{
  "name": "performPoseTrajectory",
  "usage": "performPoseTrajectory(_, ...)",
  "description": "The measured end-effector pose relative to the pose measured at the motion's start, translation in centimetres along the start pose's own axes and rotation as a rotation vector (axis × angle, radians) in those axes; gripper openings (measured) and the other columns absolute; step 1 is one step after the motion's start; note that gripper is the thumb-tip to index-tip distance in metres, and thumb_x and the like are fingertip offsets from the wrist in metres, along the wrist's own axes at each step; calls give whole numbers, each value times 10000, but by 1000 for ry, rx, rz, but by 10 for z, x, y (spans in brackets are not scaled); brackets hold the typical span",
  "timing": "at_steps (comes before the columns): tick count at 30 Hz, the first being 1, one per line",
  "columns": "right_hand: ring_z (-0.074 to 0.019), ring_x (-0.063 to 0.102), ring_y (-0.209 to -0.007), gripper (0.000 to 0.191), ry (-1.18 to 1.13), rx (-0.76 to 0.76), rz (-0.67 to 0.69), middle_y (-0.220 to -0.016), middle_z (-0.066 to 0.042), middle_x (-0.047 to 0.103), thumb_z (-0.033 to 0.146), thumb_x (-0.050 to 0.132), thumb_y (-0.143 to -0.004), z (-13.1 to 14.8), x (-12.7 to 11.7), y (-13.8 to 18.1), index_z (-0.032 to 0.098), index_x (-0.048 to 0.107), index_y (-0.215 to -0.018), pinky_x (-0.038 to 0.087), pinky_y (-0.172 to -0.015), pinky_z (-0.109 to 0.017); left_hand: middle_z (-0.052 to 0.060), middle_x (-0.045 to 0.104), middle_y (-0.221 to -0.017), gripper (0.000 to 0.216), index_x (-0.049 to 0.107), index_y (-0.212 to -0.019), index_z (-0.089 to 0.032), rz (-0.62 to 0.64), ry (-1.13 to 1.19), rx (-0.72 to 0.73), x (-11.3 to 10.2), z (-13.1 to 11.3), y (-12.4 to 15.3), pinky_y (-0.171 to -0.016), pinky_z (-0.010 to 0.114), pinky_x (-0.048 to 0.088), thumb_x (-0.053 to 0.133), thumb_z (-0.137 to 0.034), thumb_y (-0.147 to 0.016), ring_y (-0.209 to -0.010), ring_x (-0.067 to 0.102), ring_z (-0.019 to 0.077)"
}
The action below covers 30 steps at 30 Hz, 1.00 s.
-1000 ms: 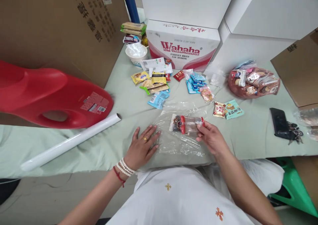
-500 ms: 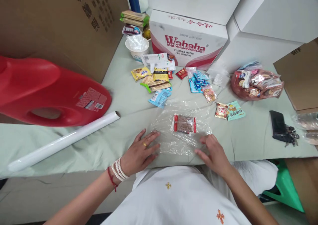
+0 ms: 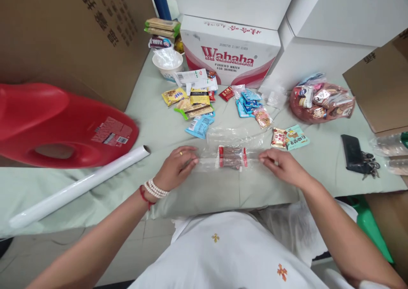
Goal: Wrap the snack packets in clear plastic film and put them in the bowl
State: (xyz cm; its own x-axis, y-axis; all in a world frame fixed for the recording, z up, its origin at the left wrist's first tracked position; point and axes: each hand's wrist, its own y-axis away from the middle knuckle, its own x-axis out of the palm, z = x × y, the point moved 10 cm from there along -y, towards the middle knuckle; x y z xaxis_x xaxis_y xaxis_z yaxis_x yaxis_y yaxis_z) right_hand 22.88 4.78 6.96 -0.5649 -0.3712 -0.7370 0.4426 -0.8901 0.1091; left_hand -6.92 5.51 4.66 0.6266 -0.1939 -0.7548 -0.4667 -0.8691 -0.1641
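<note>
1. While the left hand (image 3: 178, 165) pinches one end of the clear film (image 3: 236, 136), thumb against fingers, the right hand (image 3: 283, 165) grips the opposite end the same way, so a narrow strip stretches between them.
2. Between the two hands, just beyond the strip's near edge, lie small snack packs (image 3: 233, 157) with red ends, set on the film with the strip across them. How many are stacked there I cannot tell.
3. As far as can be judged, the packs are placed and the near side of the film is drawn up over them. Beyond both hands, the far side lies spread and crinkled, not yet folded over; both ends are unclosed.
4. Ahead of the left hand, apart from the film's contents, sit a blue packet (image 3: 199, 126), a wafer pack (image 3: 199, 110) and a yellow packet (image 3: 174, 96), all unwrapped by film.
5. Just beyond the right hand are a red-and-gold packet (image 3: 279, 138) and a pale green packet (image 3: 297, 137), touching or nearly so, also outside the film.
6. Well to the left of the left hand, a white roll (image 3: 79, 187) lies slantwise; well to the right of the right hand are keys (image 3: 371, 163).
</note>
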Motion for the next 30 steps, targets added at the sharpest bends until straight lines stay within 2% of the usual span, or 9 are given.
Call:
performPoseTrajectory(3,-177,582,-678,183,101,145,48,-763,-28,674,236,504,-966,-30,0,-28,189,676,-922,392,-639,-277,105,739,-983,299,650,-858,-200,-76,-51,-118,1,19,-13,-967,434,514,466,-387,-1001,-1139,658,272)
performPoseTrajectory(5,-210,591,-738,186,258,184,-17,-808,-64,683,194,505,-940,-32,-5,-38,179,689,-914,392,-667,-299,103,735,-935,325,641,-814,-203,-97,-86,-172,5,26,-17,-960,449,508,451,-396,-994,-1081,671,281)
performPoseTrajectory(9,-267,579,-910,278,352,3,-240,-947,-125,684,303,470,-1022,22,-9,-39,173,715,-1012,430,-803,-362,100,716,-863,335,614,-756,-208,-114,-152,-230,13,31,-20,-961,466,490,444,-388,-981,-1031,672,294)
performPoseTrajectory(12,-295,543,-1057,347,296,-144,-139,-1168,-144,680,395,557,-1006,56,20,-41,177,682,-1246,435,-922,-397,98,703,-831,335,601,-745,-209,-126,-171,-241,14,32,-19,-959,462,483,441,-387,-980,-1018,670,295)
performPoseTrajectory(14,-321,517,-1112,445,308,-97,-70,-1240,-162,664,397,636,-963,52,38,-48,157,643,-1337,426,-948,-417,98,705,-839,338,596,-745,-210,-130,-167,-242,14,33,-19,-953,453,481,435,-387,-984,-1006,670,289)
performPoseTrajectory(18,-268,559,-975,286,219,33,-12,-1046,-123,701,313,632,-959,27,56,-65,172,718,-1192,413,-927,-382,99,707,-851,339,593,-747,-211,-135,-154,-239,15,33,-17,-947,442,479,426,-382,-986,-998,666,281)
performPoseTrajectory(26,-218,575,-875,223,58,118,-144,-898,-65,724,313,553,-992,20,57,-68,186,736,-1002,388,-855,-323,99,697,-878,330,594,-777,-216,-176,-124,-272,14,35,-16,-940,439,481,410,-382,-994,-990,640,272)
performPoseTrajectory(28,-213,574,-875,255,93,111,-149,-913,-66,726,333,531,-1011,18,61,-68,196,746,-995,370,-869,-332,100,692,-940,319,611,-852,-214,-262,-117,-285,0,32,-13,-956,441,479,393,-385,-1009,-1001,621,263)
performPoseTrajectory(30,-208,568,-868,295,131,97,-149,-921,-70,720,366,515,-1027,16,64,-68,207,758,-976,356,-867,-336,116,671,-1065,279,622,-967,-211,-452,-145,-311,-27,21,-1,-1028,477,443,397,-370,-1017,-1116,586,279)
